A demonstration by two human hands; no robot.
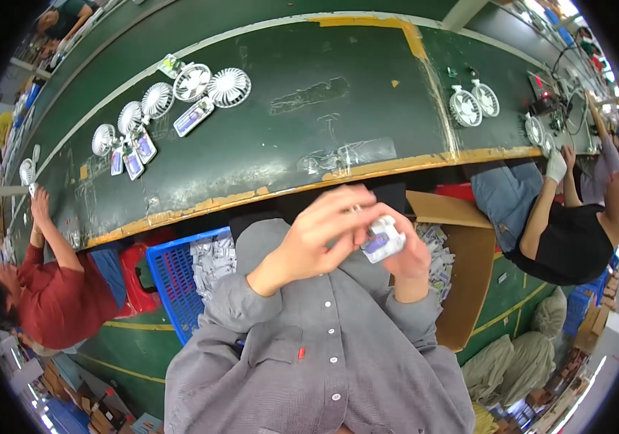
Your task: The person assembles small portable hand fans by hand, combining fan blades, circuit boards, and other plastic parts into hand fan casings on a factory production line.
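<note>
In front of my chest, my right hand point(412, 253) grips a small white plastic casing point(384, 241) with a blue-purple piece inside. Close beside it is my left hand point(317, 235), its fingers apart and partly blurred by motion; a ring shows on one finger. Nothing is visible in that hand. Whether its fingertips touch the casing is hard to make out. Beyond my hands, on the green bench point(252, 155), lie several white fans point(228, 87) with open handles point(194, 117) showing similar blue-purple pieces.
A blue plastic crate point(172, 296) of small white parts stands at my left. On my right is a cardboard box point(468, 271) with more. A person in red point(71, 300) works at left, another in black point(562, 242) at right, near two fans point(466, 107). Yellow tape edges the bench.
</note>
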